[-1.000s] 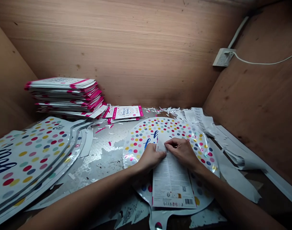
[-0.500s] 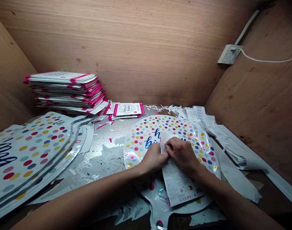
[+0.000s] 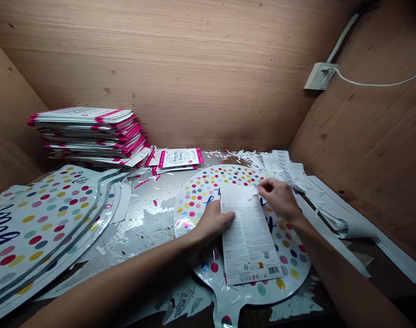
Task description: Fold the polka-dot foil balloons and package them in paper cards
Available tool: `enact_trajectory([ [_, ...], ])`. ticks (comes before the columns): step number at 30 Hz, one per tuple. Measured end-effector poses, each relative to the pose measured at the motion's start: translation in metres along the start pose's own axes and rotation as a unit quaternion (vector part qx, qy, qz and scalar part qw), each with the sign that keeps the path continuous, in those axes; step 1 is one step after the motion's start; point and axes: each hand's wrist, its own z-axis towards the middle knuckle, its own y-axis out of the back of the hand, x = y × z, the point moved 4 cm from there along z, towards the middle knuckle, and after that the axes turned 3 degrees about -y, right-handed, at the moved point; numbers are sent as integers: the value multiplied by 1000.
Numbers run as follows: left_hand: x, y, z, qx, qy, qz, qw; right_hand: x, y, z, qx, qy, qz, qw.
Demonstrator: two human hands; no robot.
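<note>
A white printed card packet point(image 3: 247, 241) lies back side up over a flat, round foil balloon point(image 3: 208, 180) with coloured dots and blue lettering. My left hand point(image 3: 214, 221) grips the packet's left edge, thumb on top and fingers hidden. At the packet's upper right corner my right hand point(image 3: 279, 196) is closed in a pinch on a thin white strip point(image 3: 253, 197), whose loose end hangs over the packet's top. The balloon's neck point(image 3: 226, 303) points towards me.
Flat dotted balloons point(image 3: 40, 223) are piled at left. A tall stack of pink-edged packets point(image 3: 88, 136) stands behind them, with a few more packets point(image 3: 179, 158) beside it. Paper strips point(image 3: 327, 214) litter the right side. A power socket point(image 3: 320, 76) with a cable is on the wall.
My right hand has moved right, away from my left hand, drawing a white strip across the packet's top. More of the packet's back shows. The view has shifted slightly.
</note>
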Motion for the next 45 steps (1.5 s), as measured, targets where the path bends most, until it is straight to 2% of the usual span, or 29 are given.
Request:
enact_trajectory([
  [2,-5,4,3,-5,2,-37,999,-27,30,13,-129,-58,-96,985],
  [3,-8,6,4,-4,-3,-49,999,-34,41,16,-184,-62,-130,972],
  [4,-11,7,5,-1,-10,-56,998,-37,48,18,-218,-55,-141,964],
  [5,-14,8,6,7,-17,-57,998,-36,49,19,-222,-42,-123,966],
  [6,-16,9,7,18,-22,-54,998,-33,44,18,-190,-27,-79,978],
  [8,-19,12,9,56,-24,-37,998,-19,17,15,-42,-2,40,998],
  [10,-20,17,11,76,-22,14,997,-2,-15,5,110,14,110,988],
  [12,-20,29,16,44,-38,127,990,10,-38,-3,177,25,115,977],
  [14,-22,41,21,6,-78,277,958,14,-49,-8,183,31,97,978],
  [15,-23,44,23,10,-98,344,934,15,-52,-10,181,38,85,979],
  [18,-19,44,28,95,-131,457,875,17,-54,-13,183,71,53,979],
  [21,-17,42,30,135,-132,490,851,21,-55,-14,182,102,21,978],
  [26,-16,41,32,134,-128,523,832,29,-61,-18,154,179,-105,966],
  [31,-21,40,28,127,-144,539,820,35,-58,-28,156,231,-143,950],
  [33,-22,38,21,134,-157,560,802,38,-53,-34,166,260,-174,935],
  [35,-21,34,10,137,-183,593,772,42,-47,-42,190,297,-205,913],
  [37,-18,30,-3,131,-217,625,739,45,-42,-52,221,333,-222,889],
  [39,-14,26,-17,119,-239,643,718,47,-37,-63,238,345,-233,877],
  [41,-11,27,-29,90,-223,645,725,47,-37,-74,232,316,-244,887],
  [45,-17,36,-46,13,-111,604,789,42,-44,-90,176,204,-209,940],
])
